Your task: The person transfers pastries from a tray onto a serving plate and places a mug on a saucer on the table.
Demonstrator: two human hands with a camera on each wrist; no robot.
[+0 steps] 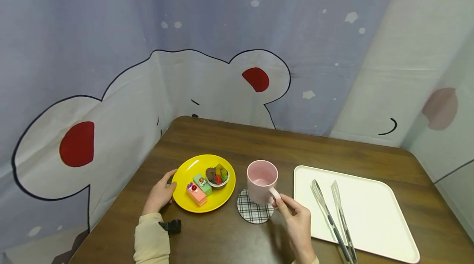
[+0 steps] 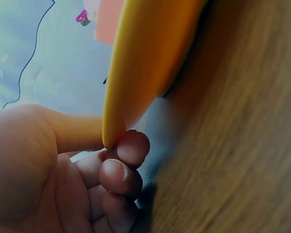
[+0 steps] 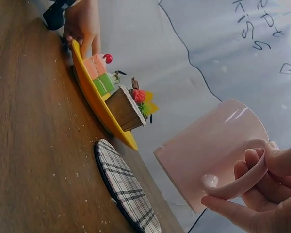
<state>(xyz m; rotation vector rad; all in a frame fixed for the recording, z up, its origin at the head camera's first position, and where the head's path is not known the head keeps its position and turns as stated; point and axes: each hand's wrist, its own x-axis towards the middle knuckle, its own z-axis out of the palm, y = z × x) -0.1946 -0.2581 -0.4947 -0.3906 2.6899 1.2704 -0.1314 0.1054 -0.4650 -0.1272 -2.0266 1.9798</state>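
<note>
My left hand (image 1: 160, 193) pinches the left rim of a yellow plate (image 1: 184, 173), thumb on top and curled fingers beneath, as the left wrist view shows. The plate bears a pink cake slice (image 1: 196, 195), a green cake slice (image 1: 203, 185) and a small cup dessert (image 1: 217, 176) with fruit-like toppings. By its handle, my right hand (image 1: 296, 225) grips a pink mug (image 1: 257, 192). In the right wrist view the mug (image 3: 213, 150) hangs above a round plaid coaster (image 3: 126, 189), apart from it. No contents are visible inside the mug.
To the right lies a white tray (image 1: 374, 214) with metal tongs (image 1: 328, 215) across its left part, their handles past the front edge. Everything stands on a brown wooden table (image 1: 296, 144). A printed curtain (image 1: 207, 78) hangs behind and beside it.
</note>
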